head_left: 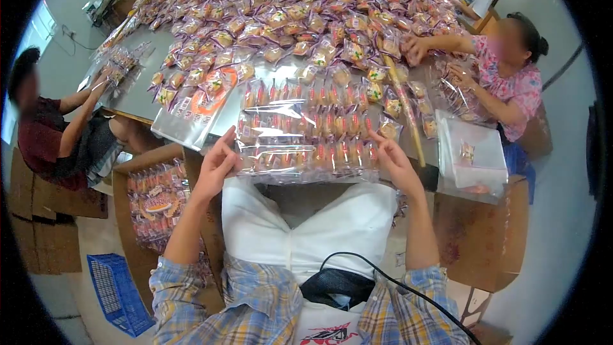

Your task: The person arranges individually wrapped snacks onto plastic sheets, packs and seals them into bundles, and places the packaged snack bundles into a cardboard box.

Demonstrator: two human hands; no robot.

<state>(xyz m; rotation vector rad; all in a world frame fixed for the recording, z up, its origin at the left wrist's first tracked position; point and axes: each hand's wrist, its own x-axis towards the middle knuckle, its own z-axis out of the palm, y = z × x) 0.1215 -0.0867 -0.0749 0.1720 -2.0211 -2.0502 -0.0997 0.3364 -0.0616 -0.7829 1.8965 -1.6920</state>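
Note:
A large clear plastic bag (pixel 290 129) packed with rows of individually wrapped small cakes lies at the table's front edge, partly over my lap. At its left side, my left hand (pixel 219 163) grips the edge, index finger stretched along it. My right hand (pixel 394 163) holds the opposite side, its index finger against the plastic. Glare covers part of the bag's top. Just beyond it, a big heap of loose wrapped cakes (pixel 268 13) spreads over the table. One wrapped cake (pixel 389 129) lies beside my right fingers.
Flat printed bags (pixel 198 105) lie left, and clear bags (pixel 472 153) right. A yellowish stick (pixel 403 108) crosses the right side. Cardboard boxes (pixel 121 198) (pixel 479 236) flank my legs; a blue basket (pixel 118 294) stands on the floor. Co-workers sit at both sides, handling packs.

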